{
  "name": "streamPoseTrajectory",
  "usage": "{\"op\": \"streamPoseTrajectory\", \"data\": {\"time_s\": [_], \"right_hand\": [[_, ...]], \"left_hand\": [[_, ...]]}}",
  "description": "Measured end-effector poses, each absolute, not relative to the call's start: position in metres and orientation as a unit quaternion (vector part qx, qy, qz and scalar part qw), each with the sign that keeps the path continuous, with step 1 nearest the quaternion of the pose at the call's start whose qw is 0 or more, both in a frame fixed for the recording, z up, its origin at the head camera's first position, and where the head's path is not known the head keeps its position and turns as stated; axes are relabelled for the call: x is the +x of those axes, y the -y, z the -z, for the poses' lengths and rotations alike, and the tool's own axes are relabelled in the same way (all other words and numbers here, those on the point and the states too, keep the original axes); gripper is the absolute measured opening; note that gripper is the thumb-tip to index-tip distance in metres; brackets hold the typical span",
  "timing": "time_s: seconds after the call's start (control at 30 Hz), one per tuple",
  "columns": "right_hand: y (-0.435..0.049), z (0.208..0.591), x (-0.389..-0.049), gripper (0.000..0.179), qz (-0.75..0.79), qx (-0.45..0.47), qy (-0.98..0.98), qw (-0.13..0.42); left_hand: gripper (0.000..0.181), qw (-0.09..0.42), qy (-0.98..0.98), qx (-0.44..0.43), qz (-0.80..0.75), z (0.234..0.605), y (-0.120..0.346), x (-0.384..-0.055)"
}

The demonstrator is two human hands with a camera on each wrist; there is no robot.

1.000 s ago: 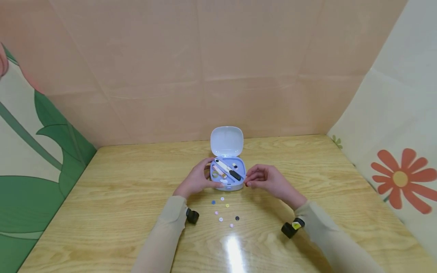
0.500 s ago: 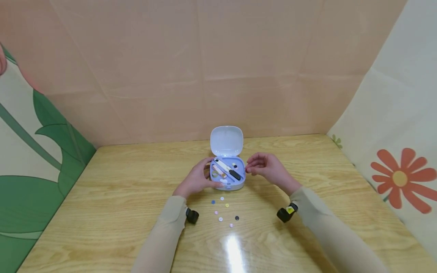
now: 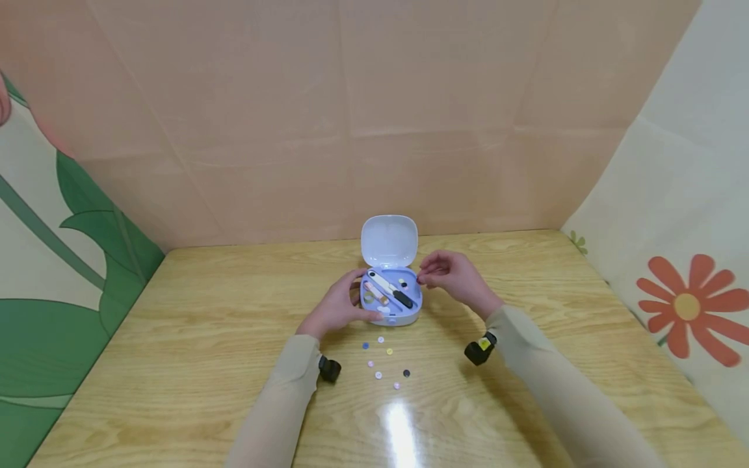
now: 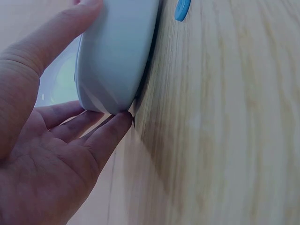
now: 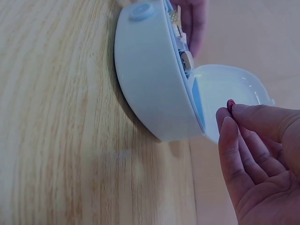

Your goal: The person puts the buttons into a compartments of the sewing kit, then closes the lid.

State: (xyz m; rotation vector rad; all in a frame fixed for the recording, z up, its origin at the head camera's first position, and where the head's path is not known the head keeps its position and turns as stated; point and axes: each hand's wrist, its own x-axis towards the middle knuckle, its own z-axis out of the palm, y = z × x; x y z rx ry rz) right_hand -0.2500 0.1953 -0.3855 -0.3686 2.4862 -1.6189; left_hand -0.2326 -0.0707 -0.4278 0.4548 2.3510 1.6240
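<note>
A small blue-and-white sewing box (image 3: pixel 400 321) stands on the wooden table with its white lid (image 3: pixel 389 241) raised at the back. My left hand (image 3: pixel 338 308) holds the box at its left side, thumb along the front edge and fingertips against the wall. Between thumb and forefinger my right hand (image 3: pixel 459 278) pinches a small red button (image 5: pixel 230 105), just above the box's right rim. A white tool with a black end (image 3: pixel 402 299) lies diagonally in the tray. Beyond it sit a few small buttons (image 3: pixel 404 284); left of it is a pinkish strip-like item (image 3: pixel 376 294).
Several loose buttons lie on the table (image 3: pixel 234 364) in front of the box, among them a blue button (image 3: pixel 365 346), a yellow button (image 3: pixel 389 351) and a black button (image 3: pixel 406 373). A pinkish backdrop (image 3: pixel 351 130) rises behind the table.
My right hand has moved up and away along the box's right side, from near its front corner to the rear right rim, keeping the red button pinched. The left hand has stayed put.
</note>
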Motion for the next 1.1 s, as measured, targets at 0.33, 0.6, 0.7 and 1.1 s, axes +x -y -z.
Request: {"op": "streamPoseTrajectory", "data": {"time_s": [0.33,0.6,0.7,1.1], "right_hand": [[-0.189,0.390,-0.260,0.027,0.540,-0.116,-0.830,0.079],[-0.186,0.394,-0.262,0.027,0.532,-0.125,-0.834,0.078],[-0.184,0.394,-0.262,0.027,0.527,-0.131,-0.837,0.074],[-0.182,0.399,-0.262,0.027,0.521,-0.138,-0.838,0.088]], "left_hand": [[0.098,0.122,-0.810,0.153,-0.552,0.429,0.070,-0.235],[0.098,0.123,-0.803,0.164,-0.559,0.431,0.071,-0.236],[0.098,0.126,-0.804,0.162,-0.558,0.431,0.070,-0.236],[0.096,0.119,-0.811,0.160,-0.549,0.432,0.071,-0.236]]}}
